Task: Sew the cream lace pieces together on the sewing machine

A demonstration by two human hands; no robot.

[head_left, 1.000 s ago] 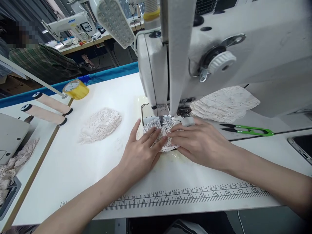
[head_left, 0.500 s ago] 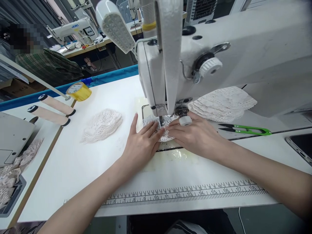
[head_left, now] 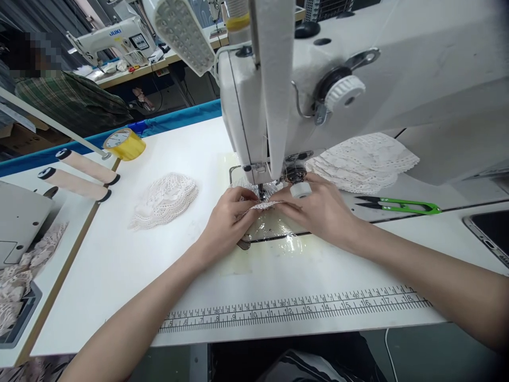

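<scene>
A piece of white lace (head_left: 265, 205) lies under the presser foot of the sewing machine (head_left: 254, 127), its near edge lifted off the needle plate. My left hand (head_left: 228, 217) pinches that edge on the left of the needle, fingers curled over it. On the other side my right hand (head_left: 324, 209) grips the lace between thumb and fingers, partly hidden behind the machine's white knob. A stack of white lace pieces (head_left: 363, 162) rests behind my right hand. Left of my left hand sits a smaller lace pile (head_left: 165, 200).
Green thread snips (head_left: 401, 205) and a phone (head_left: 489, 231) lie at the right. Yellow tape (head_left: 124, 144) and two thread cones (head_left: 75, 183) stand at the left. A ruler strip (head_left: 294, 310) runs along the front edge. A person (head_left: 71, 101) sits beyond the table.
My left hand has gone from lying flat on the lace to pinching its edge. The near edge of the lace has come up off the plate. The view has shifted slightly.
</scene>
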